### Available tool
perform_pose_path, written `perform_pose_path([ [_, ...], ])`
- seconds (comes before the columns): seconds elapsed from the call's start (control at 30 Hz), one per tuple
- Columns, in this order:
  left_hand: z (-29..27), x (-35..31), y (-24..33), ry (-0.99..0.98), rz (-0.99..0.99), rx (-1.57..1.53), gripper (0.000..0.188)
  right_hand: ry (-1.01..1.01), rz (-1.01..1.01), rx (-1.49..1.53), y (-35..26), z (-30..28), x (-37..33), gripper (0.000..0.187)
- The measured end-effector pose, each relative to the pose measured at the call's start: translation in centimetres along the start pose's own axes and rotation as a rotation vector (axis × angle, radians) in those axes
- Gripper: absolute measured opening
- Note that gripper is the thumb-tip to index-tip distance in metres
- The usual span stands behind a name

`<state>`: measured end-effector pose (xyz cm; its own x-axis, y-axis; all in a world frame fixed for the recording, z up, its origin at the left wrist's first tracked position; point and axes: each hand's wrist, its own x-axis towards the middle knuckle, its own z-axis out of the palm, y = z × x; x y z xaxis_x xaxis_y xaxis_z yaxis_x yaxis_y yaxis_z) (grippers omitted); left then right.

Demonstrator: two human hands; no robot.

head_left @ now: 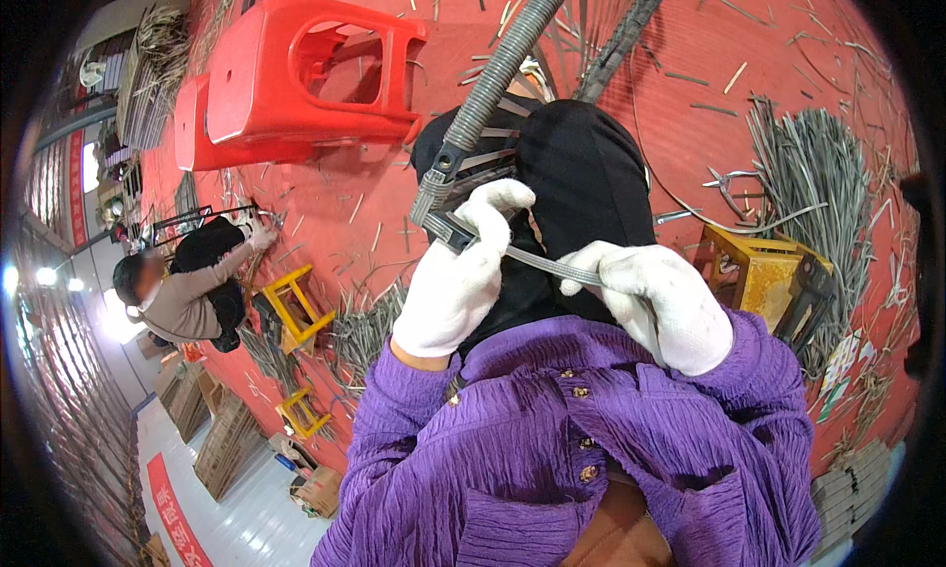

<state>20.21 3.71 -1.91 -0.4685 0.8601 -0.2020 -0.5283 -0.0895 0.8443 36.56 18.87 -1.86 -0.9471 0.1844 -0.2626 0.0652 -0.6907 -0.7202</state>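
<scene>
A frame bar wrapped in grey strip (507, 60) slants down between my knees, its dark corner end near my left hand. Gloved in white, my left hand (453, 286) is closed around that corner end, thumb and fingers pressed against it. From there a flat grey weaving strip (554, 266) runs right into my right hand (662, 296). This hand, also in a white glove, has its fingers curled closed on the strip. Several flat strips (488, 160) stretch from the bar across my dark trousers toward a second wrapped bar (626, 40).
Red plastic stools (251, 84) lie tipped at upper left. To the right are a yellow stool (744, 276), pliers (731, 185) and a bundle of grey strips (813, 178). Strip scraps litter the red floor (690, 124). Another person (187, 296) works at far left beside small yellow stools (296, 309).
</scene>
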Motion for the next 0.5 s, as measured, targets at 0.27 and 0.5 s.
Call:
perform_pose_path([
  [0.27,-0.4,0.3,-0.6,-0.013,0.029,-0.054,0.021,1.306,-0.249,-1.1,5.5,-17.6,-13.1,0.045],
  [0.5,-0.5,0.4,-0.9,-0.082,0.06,0.02,0.006,1.848,0.781,-1.474,18.2,-31.0,-28.7,0.058],
])
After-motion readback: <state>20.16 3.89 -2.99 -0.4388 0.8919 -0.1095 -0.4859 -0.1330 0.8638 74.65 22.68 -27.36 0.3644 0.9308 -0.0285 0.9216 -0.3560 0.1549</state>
